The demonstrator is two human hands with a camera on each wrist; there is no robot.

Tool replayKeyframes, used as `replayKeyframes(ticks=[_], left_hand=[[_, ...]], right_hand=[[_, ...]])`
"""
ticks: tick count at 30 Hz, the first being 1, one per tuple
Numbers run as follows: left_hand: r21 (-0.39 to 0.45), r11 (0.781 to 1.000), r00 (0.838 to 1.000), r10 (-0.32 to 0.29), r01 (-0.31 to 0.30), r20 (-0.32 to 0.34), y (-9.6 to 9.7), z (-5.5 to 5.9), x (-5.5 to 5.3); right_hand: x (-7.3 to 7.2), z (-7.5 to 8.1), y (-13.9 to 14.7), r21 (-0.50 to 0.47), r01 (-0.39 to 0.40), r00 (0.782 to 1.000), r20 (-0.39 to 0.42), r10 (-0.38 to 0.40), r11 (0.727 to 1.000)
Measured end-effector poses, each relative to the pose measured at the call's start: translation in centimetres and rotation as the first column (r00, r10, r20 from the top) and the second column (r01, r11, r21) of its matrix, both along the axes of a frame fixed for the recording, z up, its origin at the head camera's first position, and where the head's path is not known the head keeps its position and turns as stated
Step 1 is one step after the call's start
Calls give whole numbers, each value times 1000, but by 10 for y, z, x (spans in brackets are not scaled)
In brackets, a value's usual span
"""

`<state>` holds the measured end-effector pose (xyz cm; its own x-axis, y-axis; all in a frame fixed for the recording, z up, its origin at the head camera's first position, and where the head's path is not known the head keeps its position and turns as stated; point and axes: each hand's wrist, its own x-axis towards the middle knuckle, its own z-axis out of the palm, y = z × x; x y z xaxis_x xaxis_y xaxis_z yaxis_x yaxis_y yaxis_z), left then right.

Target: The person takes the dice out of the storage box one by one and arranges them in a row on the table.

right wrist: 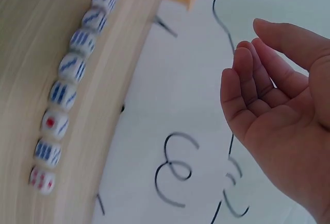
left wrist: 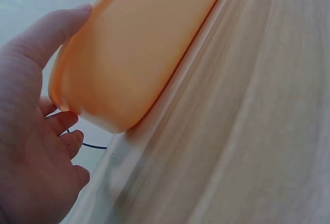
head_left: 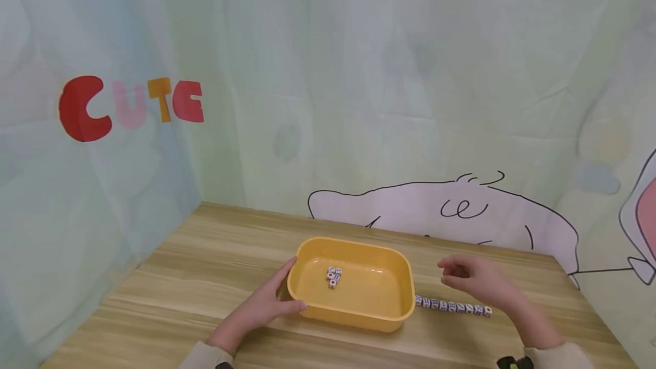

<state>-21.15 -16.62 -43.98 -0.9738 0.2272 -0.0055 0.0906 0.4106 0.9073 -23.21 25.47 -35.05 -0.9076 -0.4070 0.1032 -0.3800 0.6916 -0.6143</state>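
Observation:
A yellow plastic basin stands on the table with several small white dice grouped in its left half. At its left end, my left hand grips the rim, thumb on the near side and fingers round the far corner; the left wrist view shows the hand against the basin's outer wall. From the basin's right side runs a straight row of dice, blue and red pips showing. Above and behind that row hovers my right hand, fingers loosely bent, holding nothing; in the right wrist view its palm shows bare.
The wooden table meets a printed cloth backdrop at the back and on both sides. Coloured letters and a line-drawn animal decorate the cloth.

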Motion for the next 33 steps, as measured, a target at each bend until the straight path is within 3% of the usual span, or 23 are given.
replayKeyframes(ticks=[9, 19, 33], left_hand=[[-4, 1000, 1000, 1, -1, 2, 0, -1, -1], [6, 1000, 1000, -5, 5, -11, 1, -1, -1], [9, 1000, 999, -16, 17, -31, 0, 0, 1]], right_hand=[[-6, -1, -50, 5, -120, 993, 14, 120, 993], [-10, -18, -86, -71, -275, 958, 69, 280, 959], [-12, -39, -110, 61, -381, 921, 115, 373, 923]])
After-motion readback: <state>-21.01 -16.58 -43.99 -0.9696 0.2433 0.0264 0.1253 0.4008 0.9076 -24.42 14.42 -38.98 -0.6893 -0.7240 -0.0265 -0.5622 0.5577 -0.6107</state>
